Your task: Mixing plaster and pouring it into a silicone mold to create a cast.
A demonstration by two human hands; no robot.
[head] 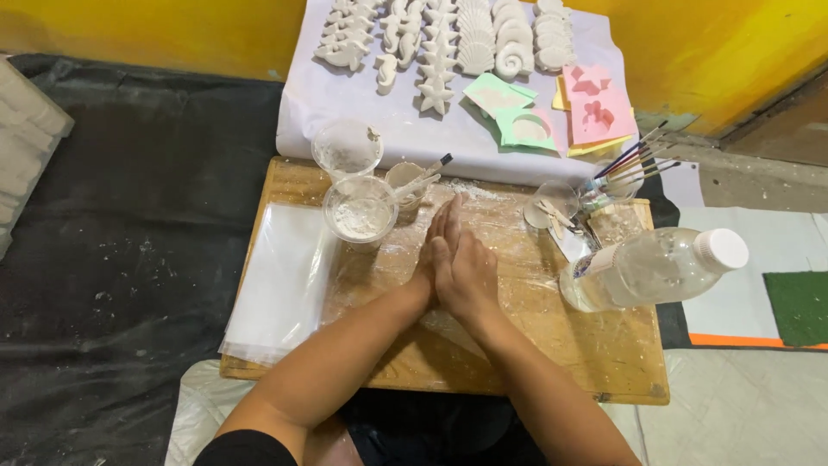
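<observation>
Yellow wall backs a powder-dusted wooden board [595,362]. At its middle, the left hand [431,259] and right hand [466,272] press palm to palm, fingers straight and close together, holding nothing visible. Nearest, toward the far edge, stands a clear plastic cup of white powder [360,211]; a clear plastic bottle [651,269] lies at the right edge.

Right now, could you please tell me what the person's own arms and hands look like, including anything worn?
Both forearms are bare to above the elbow. The left hand and right hand wear no gloves, and no rings, watch or bracelets show. A dark, short sleeve edge shows on the left upper arm.
</observation>
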